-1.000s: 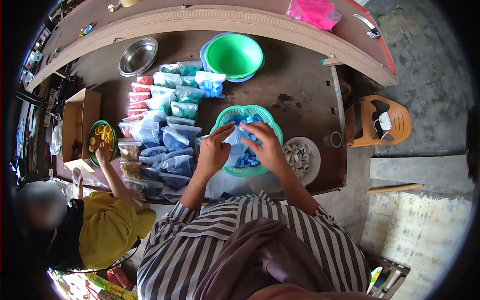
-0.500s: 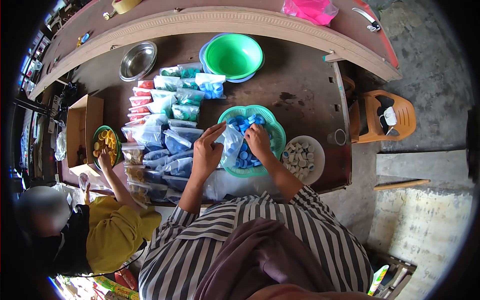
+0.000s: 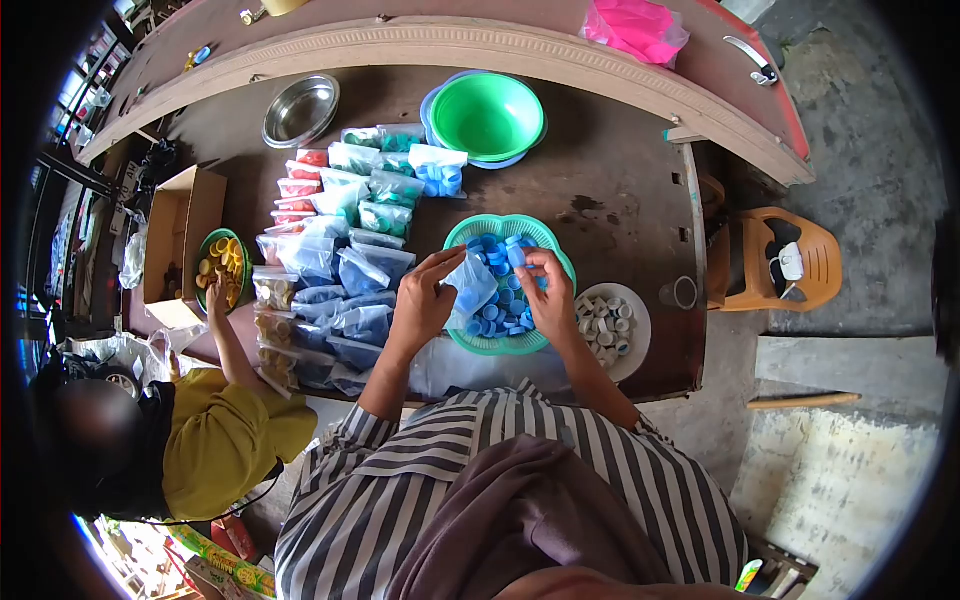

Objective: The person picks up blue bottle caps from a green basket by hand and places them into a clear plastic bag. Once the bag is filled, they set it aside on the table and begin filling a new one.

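Note:
My left hand [image 3: 424,302] grips a clear plastic bag [image 3: 470,290] with some blue caps inside, held over the left side of a turquoise basket [image 3: 565,262]. Loose blue bottle caps [image 3: 515,310] fill much of that basket. Above its right part, my right hand [image 3: 551,295] pinches a blue bottle cap [image 3: 516,254] between thumb and fingers. A white bowl of whitish caps [image 3: 606,325] stands just right of this hand. Left of my left hand lie rows of filled bags, among them bags of dark blue caps [image 3: 360,270] and one of light blue caps [image 3: 438,172].
A green basin [image 3: 487,115] and a steel bowl [image 3: 300,110] stand at the back. On the left, a co-worker's hand [image 3: 218,296] reaches into a basket of yellow caps [image 3: 225,262] beside a cardboard box [image 3: 185,235]. A clear cup [image 3: 684,291] sits near the right edge.
My right hand has risen out of the caps in the basket and now holds a blue cap. My left hand keeps hold of the bag. The whole view has shifted slightly.

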A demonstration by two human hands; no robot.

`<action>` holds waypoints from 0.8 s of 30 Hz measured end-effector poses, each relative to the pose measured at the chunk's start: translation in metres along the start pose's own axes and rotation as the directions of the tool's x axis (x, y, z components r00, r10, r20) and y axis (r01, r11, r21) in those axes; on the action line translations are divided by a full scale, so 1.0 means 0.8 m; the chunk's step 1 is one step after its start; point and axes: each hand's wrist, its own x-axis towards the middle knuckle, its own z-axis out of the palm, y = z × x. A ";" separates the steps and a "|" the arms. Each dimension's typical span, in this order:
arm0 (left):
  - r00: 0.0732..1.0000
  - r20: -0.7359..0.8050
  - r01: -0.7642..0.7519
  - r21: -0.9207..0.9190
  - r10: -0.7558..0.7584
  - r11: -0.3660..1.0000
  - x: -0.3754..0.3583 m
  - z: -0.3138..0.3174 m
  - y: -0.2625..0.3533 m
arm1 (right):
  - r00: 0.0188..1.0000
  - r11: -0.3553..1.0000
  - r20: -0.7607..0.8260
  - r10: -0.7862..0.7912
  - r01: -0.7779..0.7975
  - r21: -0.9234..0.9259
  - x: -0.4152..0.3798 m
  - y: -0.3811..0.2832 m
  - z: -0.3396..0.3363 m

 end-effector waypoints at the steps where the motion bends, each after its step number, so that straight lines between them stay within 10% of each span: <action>1: 1.000 0.000 -0.006 0.003 0.006 1.000 0.001 0.000 0.003 | 0.982 0.984 -0.073 -0.171 0.168 -0.051 0.001 -0.023 0.001; 6: 1.000 0.009 -0.012 -0.016 0.013 1.000 -0.002 0.000 0.015 | 0.901 0.853 0.285 -0.327 0.411 -0.321 0.005 -0.074 -0.006; 12: 0.996 0.027 0.092 -0.413 -0.088 0.906 -0.006 -0.030 0.028 | 0.920 0.902 -0.004 -0.393 0.386 0.191 -0.015 -0.150 -0.048; 16: 0.988 0.105 0.155 -0.624 -0.115 0.766 -0.005 -0.063 0.027 | 0.739 0.602 0.087 -0.668 0.468 0.647 -0.053 -0.222 -0.088; 24: 0.995 0.005 0.060 -0.831 -0.101 0.553 -0.002 -0.096 0.003 | 0.534 0.426 0.177 -0.827 0.388 0.817 -0.081 -0.319 -0.095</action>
